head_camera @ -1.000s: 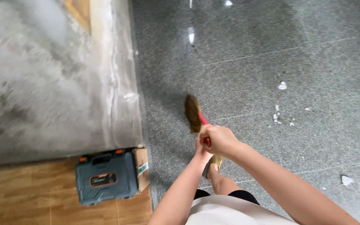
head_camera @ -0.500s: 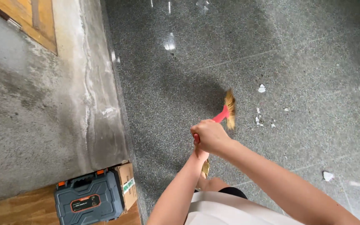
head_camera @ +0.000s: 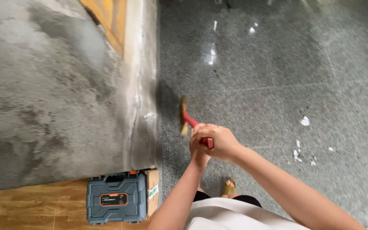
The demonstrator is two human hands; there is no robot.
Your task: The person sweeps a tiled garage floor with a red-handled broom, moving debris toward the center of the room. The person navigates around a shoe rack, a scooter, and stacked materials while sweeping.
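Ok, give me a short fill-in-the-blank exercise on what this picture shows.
1. Both hands grip a broom with a ____ handle.
2. The grey tool case lies on the ____ flooring.
3. A cardboard box stands right ____ the tool case.
4. White scraps lie on the ____ floor.

Missing words: red; wooden; beside; dark speckled stone

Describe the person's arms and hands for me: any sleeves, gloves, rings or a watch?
Both forearms are bare up to the bottom edge of the picture, with no sleeve showing. The right hand and the left hand wear no gloves. No ring, watch or bracelet can be seen, though the left hand is largely hidden behind the right. A white garment shows below the arms.
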